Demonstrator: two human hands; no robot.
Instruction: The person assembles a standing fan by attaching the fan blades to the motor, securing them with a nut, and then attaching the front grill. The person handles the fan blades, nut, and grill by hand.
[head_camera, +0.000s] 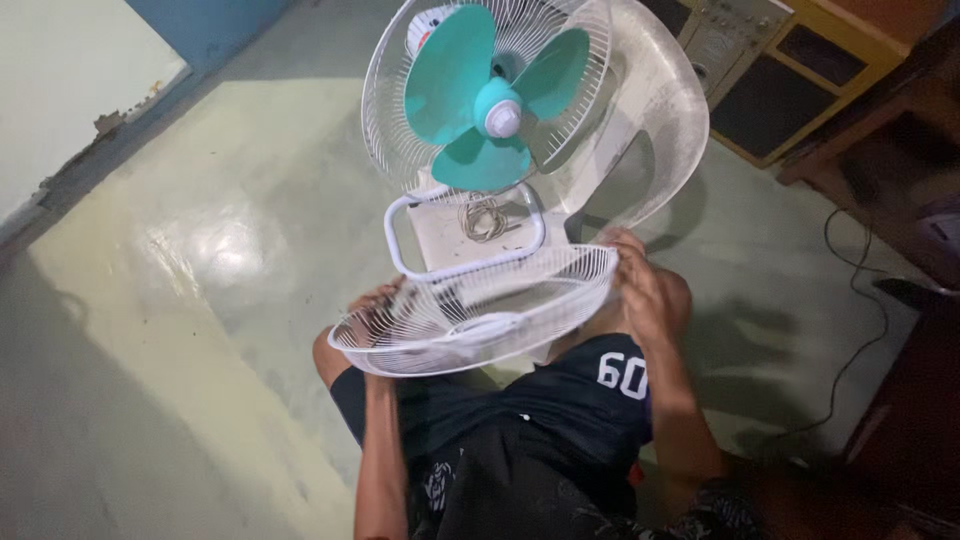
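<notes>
On a glossy floor (200, 250), left hand (372, 300) and right hand (645, 285) fingers grip the loose front grille (480, 315) level by its rim at six o'clock below the uncovered teal-bladed fan (490, 100).

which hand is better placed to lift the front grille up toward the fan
Right, probably. The right hand grips the white front grille at its rim nearest the fan; the left hand holds the farther, lower edge.
</notes>
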